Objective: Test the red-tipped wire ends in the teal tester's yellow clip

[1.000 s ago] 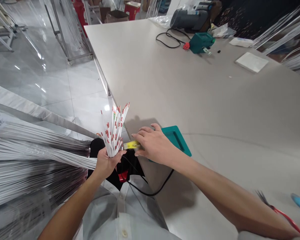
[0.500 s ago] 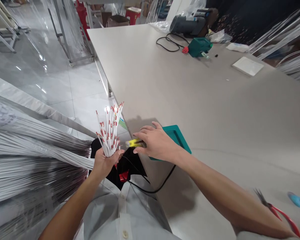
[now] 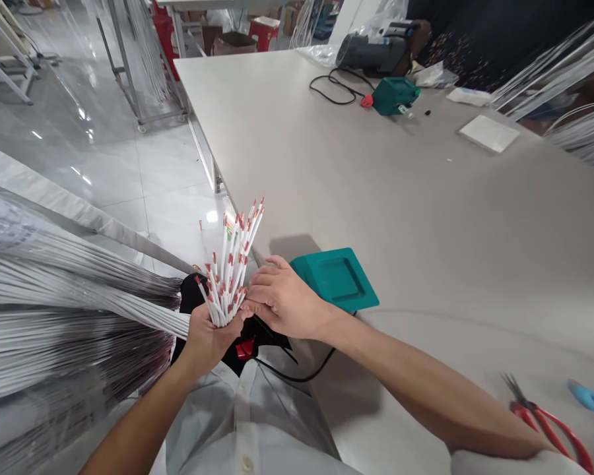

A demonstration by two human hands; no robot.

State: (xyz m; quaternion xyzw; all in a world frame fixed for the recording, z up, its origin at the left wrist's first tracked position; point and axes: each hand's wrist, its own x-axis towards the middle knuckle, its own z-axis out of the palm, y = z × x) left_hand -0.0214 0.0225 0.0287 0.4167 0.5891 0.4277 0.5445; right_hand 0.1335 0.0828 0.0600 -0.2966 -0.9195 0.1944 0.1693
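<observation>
My left hand (image 3: 208, 335) is closed round a bundle of thin white wires with red tips (image 3: 230, 265), held upright just off the table's near left corner. My right hand (image 3: 280, 299) reaches across to the bundle, its curled fingers touching the wires near my left thumb. Whether the right hand still holds anything is hidden. A teal box-shaped device (image 3: 335, 278) sits on the grey table (image 3: 426, 218) right behind my right hand, with a black cable (image 3: 297, 377) running from it.
Long bundles of white wires in clear plastic (image 3: 69, 310) lie at my left. Red-handled scissors (image 3: 544, 415) and a blue object (image 3: 591, 399) rest at the near right. Far across the table stand another teal device (image 3: 393, 94), a dark machine (image 3: 376, 46) and a white pad (image 3: 489, 132).
My right hand has left the teal device and moved left to the wire bundle; the yellow piece seen at its fingers no longer shows. The bundle rose slightly and tilted right.
</observation>
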